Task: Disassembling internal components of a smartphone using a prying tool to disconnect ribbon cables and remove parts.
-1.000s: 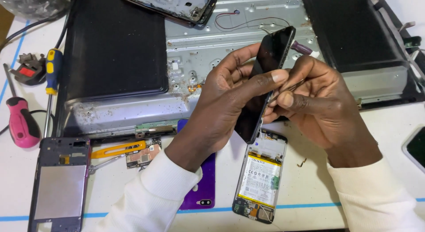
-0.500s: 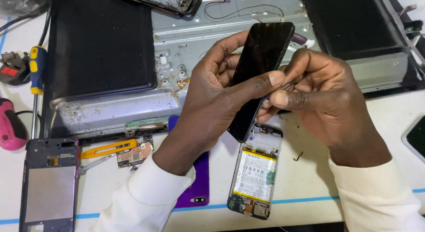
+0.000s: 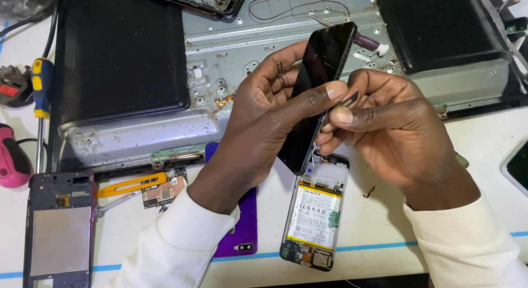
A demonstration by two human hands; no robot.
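Black phone screen point(image 3: 318, 95) held in two hands point(image 3: 330, 123).

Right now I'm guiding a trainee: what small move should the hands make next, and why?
Probably ease the right hand a little further along the screen edge. The left hand holds the screen tilted above the open phone, and the right fingertips pinch a small dark piece at its edge.

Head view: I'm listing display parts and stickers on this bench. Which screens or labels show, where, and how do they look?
Phone screen: black, glossy, slim rectangle, tilted, held in left hand, right hand at its edge.
Battery label: white and yellow rectangle, on opened phone below the hands.
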